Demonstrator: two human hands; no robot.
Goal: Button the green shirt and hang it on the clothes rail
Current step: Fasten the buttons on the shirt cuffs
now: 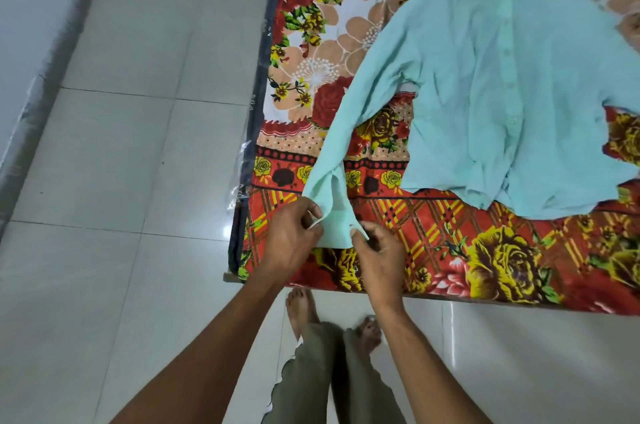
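Green shirt point(502, 84) lies flat, front up, on floral bedsheet point(450, 243), collar far side. Left hand point(291, 240) pinches one edge of open sleeve cuff point(334, 223); right hand point(379, 257) pinches other edge. Bare feet on tiled floor point(121, 181).
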